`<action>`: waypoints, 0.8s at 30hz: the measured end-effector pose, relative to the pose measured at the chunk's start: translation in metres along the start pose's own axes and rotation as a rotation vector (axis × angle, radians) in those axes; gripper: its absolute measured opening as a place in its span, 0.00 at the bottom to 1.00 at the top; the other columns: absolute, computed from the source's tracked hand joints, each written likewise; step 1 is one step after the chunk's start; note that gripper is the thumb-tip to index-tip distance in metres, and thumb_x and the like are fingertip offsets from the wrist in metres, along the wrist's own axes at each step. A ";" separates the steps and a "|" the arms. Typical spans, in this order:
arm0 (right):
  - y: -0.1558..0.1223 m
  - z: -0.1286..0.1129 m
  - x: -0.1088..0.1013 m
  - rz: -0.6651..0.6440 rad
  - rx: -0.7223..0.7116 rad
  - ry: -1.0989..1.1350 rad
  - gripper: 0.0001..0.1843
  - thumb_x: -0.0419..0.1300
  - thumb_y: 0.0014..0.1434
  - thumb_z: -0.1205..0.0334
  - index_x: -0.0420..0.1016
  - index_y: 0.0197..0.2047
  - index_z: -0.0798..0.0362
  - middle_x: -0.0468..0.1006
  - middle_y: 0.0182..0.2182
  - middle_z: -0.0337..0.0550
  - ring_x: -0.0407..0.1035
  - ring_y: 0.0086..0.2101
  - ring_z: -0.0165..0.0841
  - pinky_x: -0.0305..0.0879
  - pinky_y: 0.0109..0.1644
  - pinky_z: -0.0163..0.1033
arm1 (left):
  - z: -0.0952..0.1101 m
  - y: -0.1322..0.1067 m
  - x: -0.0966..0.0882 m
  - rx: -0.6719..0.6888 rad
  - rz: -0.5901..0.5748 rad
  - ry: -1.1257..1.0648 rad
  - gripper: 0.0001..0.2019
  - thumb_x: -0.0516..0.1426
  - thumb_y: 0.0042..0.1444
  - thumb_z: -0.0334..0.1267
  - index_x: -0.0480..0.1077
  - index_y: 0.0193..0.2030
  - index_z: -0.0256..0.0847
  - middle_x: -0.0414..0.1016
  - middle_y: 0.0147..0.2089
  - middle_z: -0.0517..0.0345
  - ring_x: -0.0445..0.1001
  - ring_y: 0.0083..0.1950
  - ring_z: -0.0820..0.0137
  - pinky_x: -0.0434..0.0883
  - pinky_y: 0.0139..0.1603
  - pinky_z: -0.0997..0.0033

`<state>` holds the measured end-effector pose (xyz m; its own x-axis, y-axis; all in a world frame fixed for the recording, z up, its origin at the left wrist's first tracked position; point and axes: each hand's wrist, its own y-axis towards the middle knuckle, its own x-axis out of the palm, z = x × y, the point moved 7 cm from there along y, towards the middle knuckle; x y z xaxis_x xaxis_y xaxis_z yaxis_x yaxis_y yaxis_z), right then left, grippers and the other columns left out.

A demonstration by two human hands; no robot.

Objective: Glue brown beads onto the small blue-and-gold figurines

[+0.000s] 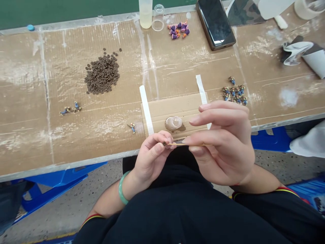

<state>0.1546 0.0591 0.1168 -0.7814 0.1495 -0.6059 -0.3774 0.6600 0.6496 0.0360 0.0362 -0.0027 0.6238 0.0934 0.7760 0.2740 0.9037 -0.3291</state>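
My left hand (152, 157) is closed in a pinch on a tiny dark ring (164, 143) at the tip of a thin wooden stick (189, 144). My right hand (223, 142) grips that stick between thumb and fingers, its other fingers stretched out to the left. Both hands hover just in front of the table's near edge, above my lap. Right behind them a small blob of brownish paste (173, 123) lies on a taped-down cardboard patch (175, 108).
A pile of dark brown rings (103, 73) lies at the back left. Small painted figures sit in a group (235, 94) at the right, with a few more (70, 109) at the left and one (132, 127) near the patch. Purple-orange pieces (179, 29), a phone (215, 23) and plastic cups (145, 13) stand at the far edge.
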 end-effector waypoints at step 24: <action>-0.001 -0.008 0.005 0.088 -0.063 -0.048 0.05 0.57 0.67 0.64 0.74 0.40 0.50 0.77 0.43 0.45 0.69 0.51 0.41 0.71 0.55 0.47 | 0.001 0.001 0.003 0.008 -0.034 -0.050 0.08 0.71 0.52 0.43 0.79 0.33 0.44 0.71 0.36 0.61 0.70 0.37 0.75 0.72 0.44 0.73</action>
<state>0.1466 0.0531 0.1171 -0.7884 0.2409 -0.5660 -0.3402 0.5958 0.7275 0.0378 0.0376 0.0000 0.5767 0.0830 0.8127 0.2885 0.9100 -0.2977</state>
